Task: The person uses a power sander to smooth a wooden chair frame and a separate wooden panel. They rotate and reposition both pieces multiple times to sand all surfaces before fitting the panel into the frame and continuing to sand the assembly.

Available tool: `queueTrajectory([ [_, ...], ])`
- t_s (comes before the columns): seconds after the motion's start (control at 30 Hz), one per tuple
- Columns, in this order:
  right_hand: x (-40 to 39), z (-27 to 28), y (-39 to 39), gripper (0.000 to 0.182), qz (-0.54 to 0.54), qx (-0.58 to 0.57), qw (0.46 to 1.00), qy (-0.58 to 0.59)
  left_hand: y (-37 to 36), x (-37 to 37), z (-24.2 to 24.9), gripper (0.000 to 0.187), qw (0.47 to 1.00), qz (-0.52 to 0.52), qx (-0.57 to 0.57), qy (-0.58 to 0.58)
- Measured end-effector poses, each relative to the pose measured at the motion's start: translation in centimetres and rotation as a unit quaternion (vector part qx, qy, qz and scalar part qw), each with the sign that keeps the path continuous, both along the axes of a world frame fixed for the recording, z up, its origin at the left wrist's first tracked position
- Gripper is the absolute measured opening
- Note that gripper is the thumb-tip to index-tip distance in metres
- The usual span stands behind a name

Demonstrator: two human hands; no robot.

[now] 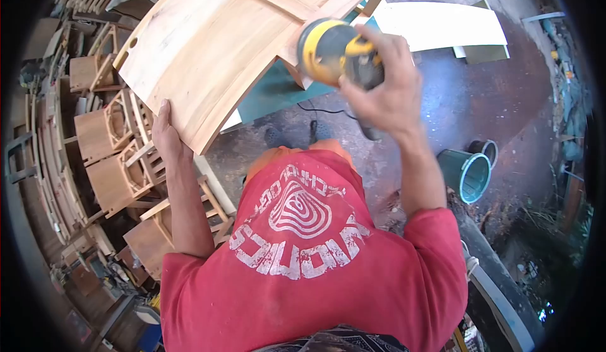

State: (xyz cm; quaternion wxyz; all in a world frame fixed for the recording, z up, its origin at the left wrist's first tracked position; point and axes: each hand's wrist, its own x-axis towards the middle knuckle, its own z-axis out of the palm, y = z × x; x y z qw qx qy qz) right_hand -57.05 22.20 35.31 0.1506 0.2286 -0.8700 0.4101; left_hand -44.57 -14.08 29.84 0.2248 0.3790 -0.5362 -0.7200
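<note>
My right hand [392, 90] is wrapped round a yellow-and-black power sander [331, 52], slightly smeared by motion. Its round pad end overlaps the right-hand rail of a pale wooden furniture piece [208, 49], which has a wide flat panel and crossing rails. At the near left edge of that piece, my left hand [169, 136] grips the wood, one finger lying along the top and the rest partly hidden. A dark cord [325, 110] shows on the floor below the sander.
Under the wood lies a teal surface [278, 93]. A white board [442, 27] extends at the far right. Green bucket [470, 175] and a darker container [485, 152] sit on the floor to the right. Wooden chair parts [113, 175] and long planks [47, 156] crowd the left.
</note>
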Motion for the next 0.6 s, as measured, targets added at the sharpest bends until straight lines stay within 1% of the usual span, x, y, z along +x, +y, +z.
queueTrajectory([
  [0.03, -0.9, 1.6, -0.2, 0.07, -0.008, 0.077, 0.997, -0.031, -0.1, -0.1, -0.2, 0.048, 1.0, 0.001, 0.0, 0.008],
  [0.07, -2.1, 2.9, -0.6, 0.071, 0.001, 0.119, 0.992, -0.034, 0.1, -0.3, -0.1, 0.048, 1.0, 0.0, 0.017, 0.016],
  [0.1, -2.2, 4.3, -1.4, 0.071, -0.002, 0.136, 0.99, -0.028, 0.4, -0.3, 0.1, 0.047, 0.998, 0.001, 0.05, 0.042],
  [0.17, -2.5, 6.2, -4.0, 0.07, 0.052, 0.226, 0.971, -0.052, -0.2, -0.5, -0.4, 0.047, 0.992, 0.008, 0.101, 0.073],
  [0.2, -2.1, 6.8, -5.5, 0.069, 0.061, 0.253, 0.964, -0.06, -0.7, -0.3, -0.8, 0.048, 0.986, 0.0, 0.136, 0.094],
  [0.27, -1.1, 7.4, -7.8, 0.068, 0.056, 0.296, 0.951, -0.075, -1.6, 0.2, -1.8, 0.048, 0.976, -0.005, 0.187, 0.11],
  [0.33, 0.2, 8.1, -8.7, 0.068, 0.048, 0.33, 0.939, -0.084, -1.5, 0.5, -2.1, 0.05, 0.975, -0.006, 0.19, 0.116],
  [0.4, 1.1, 8.6, -8.5, 0.069, -0.017, 0.372, 0.925, -0.079, -0.8, 0.3, -1.5, 0.05, 0.973, -0.006, 0.193, 0.125],
  [0.43, 1.7, 9.0, -8.5, 0.069, -0.021, 0.376, 0.923, -0.075, -0.4, 0.1, -1.3, 0.05, 0.974, -0.005, 0.186, 0.132],
  [0.47, 2.5, 9.3, -8.8, 0.069, -0.042, 0.393, 0.916, -0.072, -0.5, 0.2, -1.5, 0.053, 0.964, -0.016, 0.224, 0.145],
  [0.5, 3.6, 9.4, -9.0, 0.07, -0.066, 0.408, 0.908, -0.073, -0.5, 0.4, -1.5, 0.053, 0.962, -0.023, 0.229, 0.145],
  [0.57, 5.3, 9.7, -9.4, 0.07, -0.076, 0.422, 0.902, -0.05, -0.3, 0.4, -1.3, 0.056, 0.942, -0.053, 0.29, 0.159],
  [0.6, 6.2, 9.8, -9.9, 0.07, -0.062, 0.408, 0.91, -0.028, -0.3, 0.2, -1.1, 0.056, 0.939, -0.066, 0.296, 0.159],
])
